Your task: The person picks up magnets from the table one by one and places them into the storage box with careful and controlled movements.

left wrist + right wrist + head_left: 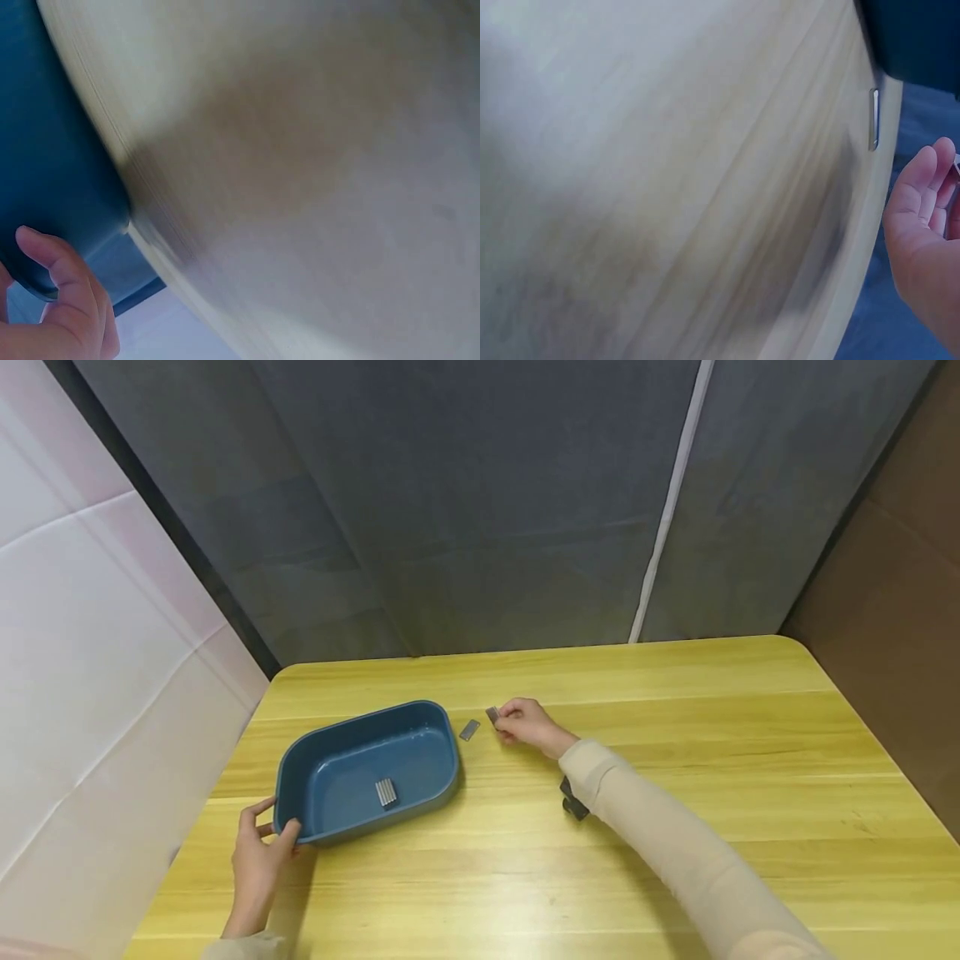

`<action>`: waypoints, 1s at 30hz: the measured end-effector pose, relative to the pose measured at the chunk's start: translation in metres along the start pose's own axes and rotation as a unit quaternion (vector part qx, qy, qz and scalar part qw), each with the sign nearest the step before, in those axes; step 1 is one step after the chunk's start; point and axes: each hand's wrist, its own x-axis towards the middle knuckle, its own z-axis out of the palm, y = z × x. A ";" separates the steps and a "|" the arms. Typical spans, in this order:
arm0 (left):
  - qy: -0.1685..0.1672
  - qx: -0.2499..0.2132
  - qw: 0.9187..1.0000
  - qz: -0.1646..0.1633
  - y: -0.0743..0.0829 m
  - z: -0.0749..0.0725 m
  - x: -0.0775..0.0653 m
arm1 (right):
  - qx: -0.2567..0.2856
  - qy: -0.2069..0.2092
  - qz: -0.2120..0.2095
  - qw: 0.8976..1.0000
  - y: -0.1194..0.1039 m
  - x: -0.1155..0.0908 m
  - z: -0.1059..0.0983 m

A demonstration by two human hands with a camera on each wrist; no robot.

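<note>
My left hand (258,860) grips the near left corner of a blue plastic basin (405,817), thumb over the rim. In the left wrist view, that hand's fingers (75,289) curl at the basin's edge. Inside the basin lies a small silver ridged block (386,792). Just right of the basin, my right hand (528,725) pinches a small flat grey metal piece (492,715) between thumb and fingers. A similar grey metal piece (469,730) lies on the table between that hand and the basin; it appears as a thin bright-edged strip (874,120) in the right wrist view.
The wood-grain table (525,877) has rounded far corners. A black object (574,800) shows beside the right sleeve (667,835), partly covered by it. Dark grey fabric (487,510) stands behind the table, white fabric (97,635) at left and a brown panel (892,593) at right.
</note>
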 end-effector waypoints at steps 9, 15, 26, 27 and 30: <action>-0.010 0.002 1.000 0.010 0.019 -0.004 -0.011 | 0.020 -0.028 -0.012 0.999 -0.008 -0.003 0.013; -0.017 -0.010 1.000 0.015 0.034 -0.008 -0.018 | 0.029 -0.041 -0.028 0.998 -0.017 -0.006 0.027; -0.008 -0.009 1.000 0.006 0.011 -0.002 -0.006 | 0.029 -0.062 -0.055 0.996 -0.027 -0.010 0.047; -0.007 -0.008 1.000 0.008 0.009 -0.002 -0.005 | 0.029 -0.063 -0.055 0.996 -0.028 -0.010 0.048; -0.007 -0.005 1.000 0.014 0.007 0.000 -0.003 | 0.032 -0.066 -0.051 0.996 -0.030 -0.010 0.052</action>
